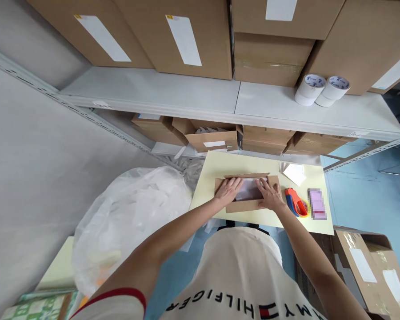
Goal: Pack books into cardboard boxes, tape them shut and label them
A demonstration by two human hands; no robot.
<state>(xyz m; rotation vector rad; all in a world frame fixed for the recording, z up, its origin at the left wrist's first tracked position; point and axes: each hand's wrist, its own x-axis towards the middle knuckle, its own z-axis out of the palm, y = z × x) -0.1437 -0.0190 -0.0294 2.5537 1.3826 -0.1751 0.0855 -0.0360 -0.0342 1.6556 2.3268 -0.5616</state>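
A small open cardboard box (pixel 246 205) lies on a pale yellow table (pixel 213 178). Inside it is a clear plastic-wrapped item (pixel 248 190). My left hand (pixel 229 189) rests flat on the box's left side, fingers stretched onto the wrapped item. My right hand (pixel 269 194) lies flat on the right side, fingers spread over the item's edge. Neither hand grips anything.
An orange and blue tape dispenser (pixel 296 202) and a pink pad (pixel 317 203) lie right of the box, white papers (pixel 295 172) behind. A large plastic bag (pixel 130 218) sits to the left. Shelves hold cardboard boxes (pixel 193 35) and two tape rolls (pixel 322 89). Open cartons (pixel 370 266) stand at right.
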